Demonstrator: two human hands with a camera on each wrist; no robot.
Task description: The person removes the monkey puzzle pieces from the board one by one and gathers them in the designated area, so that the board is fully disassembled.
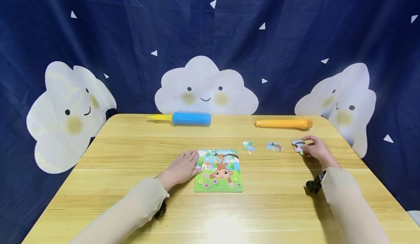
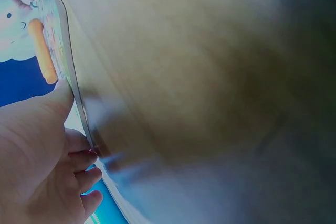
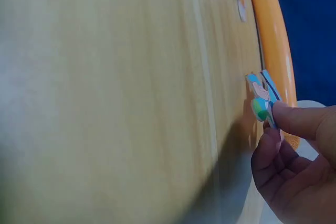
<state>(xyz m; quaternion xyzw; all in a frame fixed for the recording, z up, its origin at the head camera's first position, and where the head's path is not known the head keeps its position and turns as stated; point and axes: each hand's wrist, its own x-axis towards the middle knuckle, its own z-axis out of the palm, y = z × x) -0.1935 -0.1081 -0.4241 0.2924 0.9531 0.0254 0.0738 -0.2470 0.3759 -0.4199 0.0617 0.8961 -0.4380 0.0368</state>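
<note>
Jigsaw piece [image 1: 297,144], flat, knobbed: on the right of the wood-grained desk [image 1: 262,211], pinched between thumb and fingers of the right hand [image 1: 316,150]. Loose pieces [image 1: 275,147], two, notched: in line to its left. Puzzle [image 1: 220,173], square, monkey-printed: left hand [image 1: 183,166] at its left edge, fingers extended. Pump [image 1: 191,118], blue-barrelled; tube [image 1: 281,123], orange, bulb-ended: far edge. Curtain [image 1: 131,25]: creased, dark blue.

Room between puzzle [image 1: 218,171] and right sleeve [image 1: 349,200]; pump [image 1: 191,118], wand [image 1: 282,123] obstruct far edge [image 1: 233,118].
</note>
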